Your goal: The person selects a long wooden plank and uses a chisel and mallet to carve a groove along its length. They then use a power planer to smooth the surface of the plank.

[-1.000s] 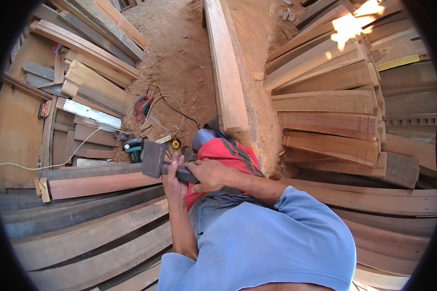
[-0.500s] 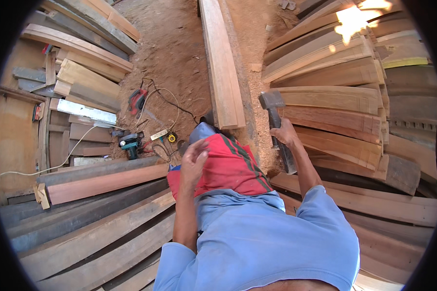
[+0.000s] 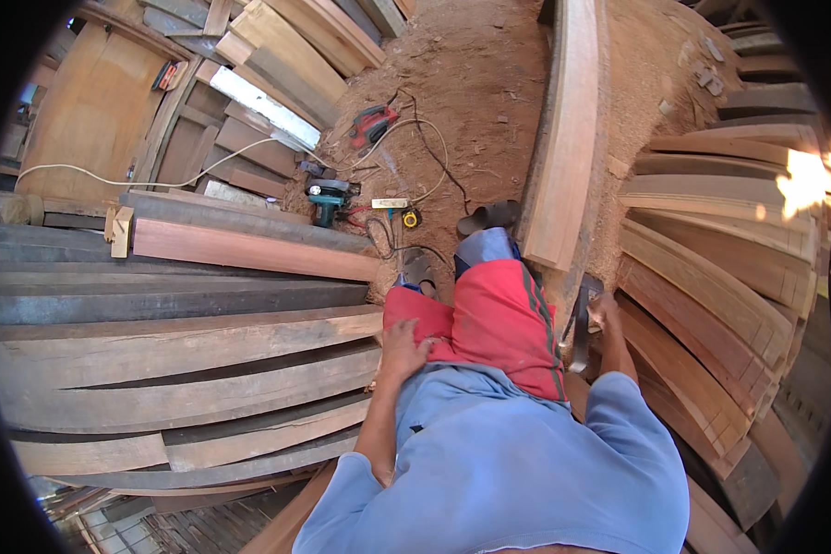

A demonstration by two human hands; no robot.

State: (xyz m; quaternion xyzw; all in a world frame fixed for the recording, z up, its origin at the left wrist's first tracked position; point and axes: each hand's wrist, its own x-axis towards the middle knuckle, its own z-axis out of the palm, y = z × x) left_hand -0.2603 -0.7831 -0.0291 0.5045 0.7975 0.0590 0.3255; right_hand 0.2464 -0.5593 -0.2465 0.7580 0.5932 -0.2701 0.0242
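My right hand (image 3: pixel 607 314) is closed around a dark hammer-like tool (image 3: pixel 580 334) beside my right leg. Its blocky head points away from me, and its long lower part hangs down near my thigh. The grip is partly hidden, and the exact kind of tool is unclear. On the left, my left hand (image 3: pixel 403 349) rests against the red trousers (image 3: pixel 499 300) at my thigh, fingers apart and holding nothing. Ahead of my feet, a long pale timber beam (image 3: pixel 568 148) runs away from me, its near end close to my right knee.
Left of my feet lie a teal power tool (image 3: pixel 327 198), a red power tool (image 3: pixel 371 126), a yellow tape measure (image 3: pixel 411 219) and looping cords (image 3: pixel 443 138) on sawdust-strewn ground. Stacked planks (image 3: pixel 185 355) line the left; more boards (image 3: pixel 702 305) lean at the right.
The view has swung left, so the scene shifts rightward. My left hand has dropped from in front of my lap to my thigh. My right hand has drawn back nearer my leg with the tool.
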